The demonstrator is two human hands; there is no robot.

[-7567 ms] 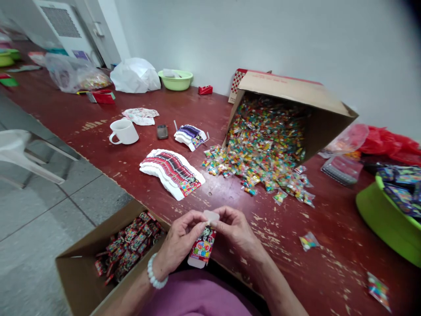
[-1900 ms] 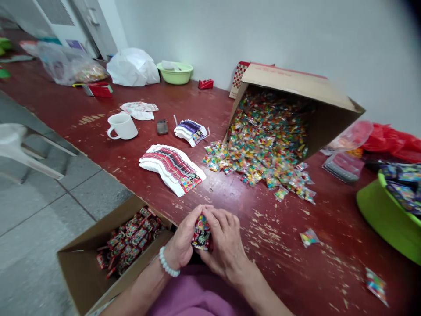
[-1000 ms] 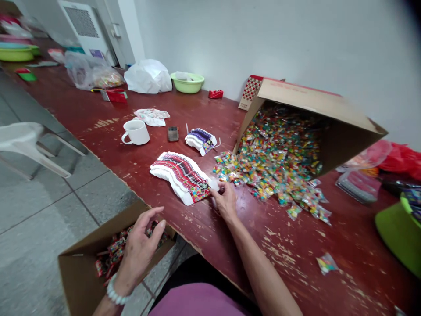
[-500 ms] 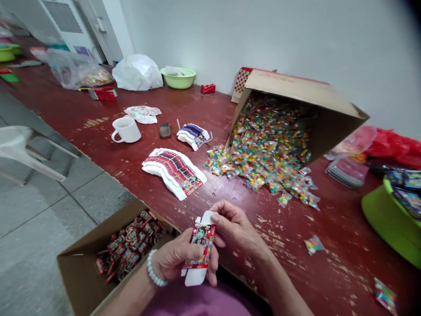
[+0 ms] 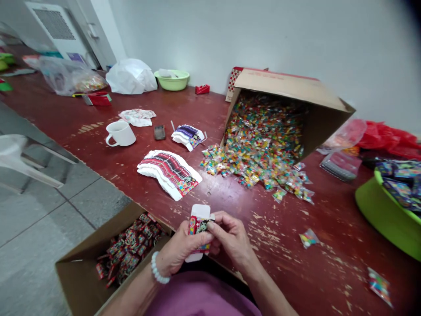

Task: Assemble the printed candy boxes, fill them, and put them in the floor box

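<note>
L. hand (image 5: 179, 251) & r. hand (image 5: 230, 237) together, both clamped on small red-and-black printed cardboard carton (image 5: 195, 224) w/ white flaps, at near edge of scuffed dark-red painted bench (image 5: 283, 263); open brown cardboard box (image 5: 75, 277) w/ similar cartons (image 5: 131, 243) to l.

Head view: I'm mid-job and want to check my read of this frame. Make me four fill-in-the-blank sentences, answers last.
1. The left hand and right hand are both on the small carton, whose top flap is ____ rather than closed.
2. The beaded bracelet is on the ____ wrist.
3. The red stack lies nearer the hands; the far stack is mainly coloured ____.
4. The mug is coloured ____.

Missing words: open; left; purple; white.
</note>
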